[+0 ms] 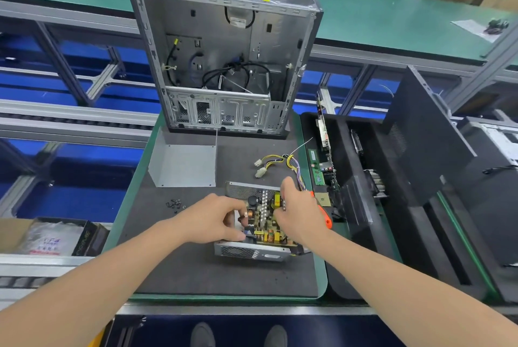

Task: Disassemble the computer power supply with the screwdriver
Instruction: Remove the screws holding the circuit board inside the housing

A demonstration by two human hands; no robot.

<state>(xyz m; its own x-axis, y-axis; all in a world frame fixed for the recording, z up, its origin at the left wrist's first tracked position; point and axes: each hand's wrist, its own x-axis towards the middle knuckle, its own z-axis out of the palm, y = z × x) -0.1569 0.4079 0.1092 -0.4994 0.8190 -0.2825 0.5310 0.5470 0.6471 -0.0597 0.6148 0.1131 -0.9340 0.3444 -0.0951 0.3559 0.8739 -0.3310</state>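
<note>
Near the front right corner of the counter, the power supply [252,252] is lying open with its circuit board [266,220] facing up, its long axis running from the front edge toward the back. The left hand [215,220] is curling its fingers round the left side; the right hand [297,214] is covering the right side, its grip hidden. Both are equally near, and the screwdriver [326,219] is showing just beyond the right hand.

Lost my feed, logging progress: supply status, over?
Left hand, right hand gripping board. Supply open, cover aside. Screwdriver by right hand, cables behind.
</note>
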